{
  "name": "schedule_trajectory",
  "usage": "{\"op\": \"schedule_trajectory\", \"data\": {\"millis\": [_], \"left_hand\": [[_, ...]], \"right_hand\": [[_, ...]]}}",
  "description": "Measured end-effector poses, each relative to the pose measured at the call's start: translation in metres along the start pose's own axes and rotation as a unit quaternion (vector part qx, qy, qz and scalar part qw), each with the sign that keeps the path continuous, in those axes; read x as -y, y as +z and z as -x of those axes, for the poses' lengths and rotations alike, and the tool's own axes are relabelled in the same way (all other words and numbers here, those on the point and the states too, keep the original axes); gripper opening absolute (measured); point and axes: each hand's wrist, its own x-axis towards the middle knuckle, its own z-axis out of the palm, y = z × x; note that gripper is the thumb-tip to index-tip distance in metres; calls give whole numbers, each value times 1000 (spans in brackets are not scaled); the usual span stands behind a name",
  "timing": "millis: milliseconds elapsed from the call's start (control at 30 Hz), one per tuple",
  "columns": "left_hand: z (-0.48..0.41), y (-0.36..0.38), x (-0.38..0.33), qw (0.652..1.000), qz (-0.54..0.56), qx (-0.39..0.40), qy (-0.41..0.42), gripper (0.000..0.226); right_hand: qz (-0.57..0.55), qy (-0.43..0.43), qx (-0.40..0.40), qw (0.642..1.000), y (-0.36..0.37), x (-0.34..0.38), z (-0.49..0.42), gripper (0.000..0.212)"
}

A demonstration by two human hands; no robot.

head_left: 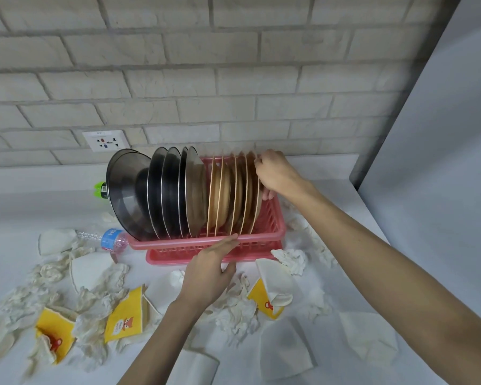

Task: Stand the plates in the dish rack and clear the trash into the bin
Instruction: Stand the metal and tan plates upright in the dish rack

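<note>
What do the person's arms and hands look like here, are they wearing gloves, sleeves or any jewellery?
Both are bare. The left hand and right hand have no gloves, and no rings show on the fingers that can be seen. Neither wrist carries a watch or bracelet. Both forearms are uncovered right to the picture's bottom edge, so no sleeve shows. No markings or bandages show.

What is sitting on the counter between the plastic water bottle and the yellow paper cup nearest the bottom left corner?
In the head view, between the water bottle and that yellow cup lie crumpled tissues and a flattened white paper cup.
</note>
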Motion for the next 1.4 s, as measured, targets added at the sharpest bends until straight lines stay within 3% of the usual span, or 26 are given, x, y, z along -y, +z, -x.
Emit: {"op": "schedule_trajectory", "data": {"millis": [200, 400, 700, 867, 1000, 1400], "left_hand": [[-2, -3, -5, 1000, 18, -6, 6, 44], [13, -13, -10, 991, 120, -56, -2, 23], [52, -67, 14, 962, 217, -153, -65, 18], [85, -104, 48, 926, 250, -250, -130, 19], [120, -129, 85, 900, 265, -283, -198, 21], [232, -212, 229, 874, 217, -311, -303, 23]], "right_hand": [[-22, 25, 28, 999, -6, -8, 13, 50], [26, -61, -92, 994, -8, -11, 42, 22], [-66, -217, 127, 966, 23, 54, 98, 25], [-74, -286, 188, 937, 59, 104, 98, 27], [-60, -331, 229, 913, 102, 149, 101, 28], [-54, -316, 382, 867, 249, 292, 130, 21]]}}
